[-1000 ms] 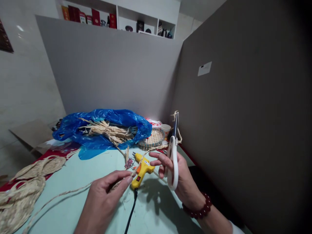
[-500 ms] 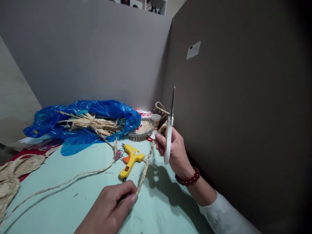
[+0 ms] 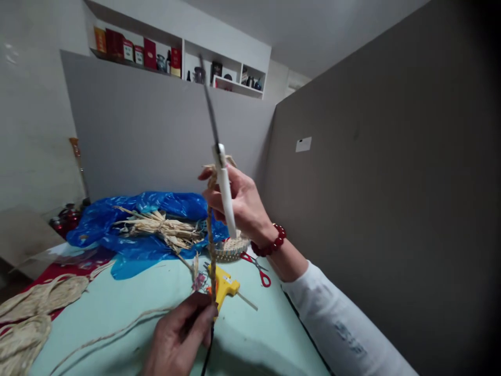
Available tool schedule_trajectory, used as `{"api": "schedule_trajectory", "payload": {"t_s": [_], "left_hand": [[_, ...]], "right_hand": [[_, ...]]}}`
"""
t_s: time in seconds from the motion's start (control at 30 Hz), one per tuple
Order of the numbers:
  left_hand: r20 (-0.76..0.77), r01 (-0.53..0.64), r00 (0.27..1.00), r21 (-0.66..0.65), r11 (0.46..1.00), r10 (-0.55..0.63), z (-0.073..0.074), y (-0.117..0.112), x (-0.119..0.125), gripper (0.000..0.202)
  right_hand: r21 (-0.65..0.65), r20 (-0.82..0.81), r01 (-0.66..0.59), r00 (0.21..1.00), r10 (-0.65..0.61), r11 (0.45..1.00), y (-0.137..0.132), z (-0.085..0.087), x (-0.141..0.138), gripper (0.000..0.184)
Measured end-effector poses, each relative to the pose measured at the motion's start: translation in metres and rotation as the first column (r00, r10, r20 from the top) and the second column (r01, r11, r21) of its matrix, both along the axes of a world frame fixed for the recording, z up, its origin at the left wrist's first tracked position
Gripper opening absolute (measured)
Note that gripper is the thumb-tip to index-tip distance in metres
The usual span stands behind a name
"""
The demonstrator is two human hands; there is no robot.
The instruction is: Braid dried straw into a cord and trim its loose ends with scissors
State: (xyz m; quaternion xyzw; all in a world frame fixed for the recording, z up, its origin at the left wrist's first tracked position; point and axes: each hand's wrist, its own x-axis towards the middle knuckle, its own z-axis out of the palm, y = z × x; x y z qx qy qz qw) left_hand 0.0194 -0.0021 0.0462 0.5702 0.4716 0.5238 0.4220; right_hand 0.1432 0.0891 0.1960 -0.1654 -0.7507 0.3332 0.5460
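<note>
My left hand (image 3: 178,334) is closed at the bottom centre, pinching the lower part of a braided straw cord (image 3: 211,237). The cord rises almost straight up to my right hand (image 3: 248,206), whose fingers grip its upper end. That same hand also holds white-handled scissors (image 3: 226,196), blades pointing up and slightly left. Loose fibre ends stick out by the right fingers. Behind the cord lies a yellow glue gun (image 3: 225,284), partly hidden by it.
On the pale green table (image 3: 97,308) are red-handled scissors (image 3: 256,269), a woven basket (image 3: 230,253) and a blue plastic bag (image 3: 133,261) with a straw bundle (image 3: 164,227). Coiled braided straw pieces (image 3: 58,297) lie left. Grey partitions (image 3: 371,183) stand behind and right.
The view has tilted up, showing the shelves. My right hand has lifted the cord and scissors up and left; the cord now hangs near vertical. My left hand still pinches it.
</note>
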Motion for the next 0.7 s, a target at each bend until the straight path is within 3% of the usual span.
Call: {"api": "schedule_trajectory", "payload": {"t_s": [0.1, 0.17, 0.23, 0.33, 0.43, 0.6, 0.7], "left_hand": [[0.072, -0.078, 0.994, -0.042, 0.996, 0.081, 0.003, 0.005, -0.004, 0.029], [0.088, -0.072, 0.993, -0.079, 0.994, 0.078, 0.000, 0.009, -0.004, 0.032], [0.108, -0.057, 0.992, -0.112, 0.992, 0.069, -0.005, 0.013, -0.004, 0.034], [0.154, -0.037, 0.986, -0.165, 0.986, 0.063, -0.013, 0.019, -0.003, 0.035], [0.213, -0.026, 0.974, -0.238, 0.971, 0.078, -0.016, 0.022, -0.005, 0.036], [0.267, -0.067, 0.950, -0.330, 0.942, 0.162, -0.010, 0.021, -0.010, 0.039], [0.343, -0.119, 0.903, -0.382, 0.917, 0.260, -0.007, 0.020, -0.012, 0.043]], "right_hand": [[0.014, 0.110, 0.015, 0.994, -0.016, 1.000, 0.023, 0.005, -0.020, 0.019], [0.041, 0.253, 0.222, 0.941, -0.225, 0.974, 0.044, -0.007, -0.023, 0.019], [0.014, 0.310, 0.310, 0.903, -0.299, 0.951, 0.065, -0.026, -0.015, 0.018], [-0.022, 0.383, 0.419, 0.842, -0.380, 0.908, 0.085, -0.058, 0.012, 0.022], [-0.039, 0.458, 0.535, 0.760, -0.461, 0.844, 0.092, -0.077, 0.052, 0.030], [0.033, 0.565, 0.739, 0.542, -0.623, 0.673, 0.090, -0.073, 0.118, 0.029], [0.106, 0.607, 0.809, 0.407, -0.682, 0.578, 0.090, -0.067, 0.141, 0.030]]}}
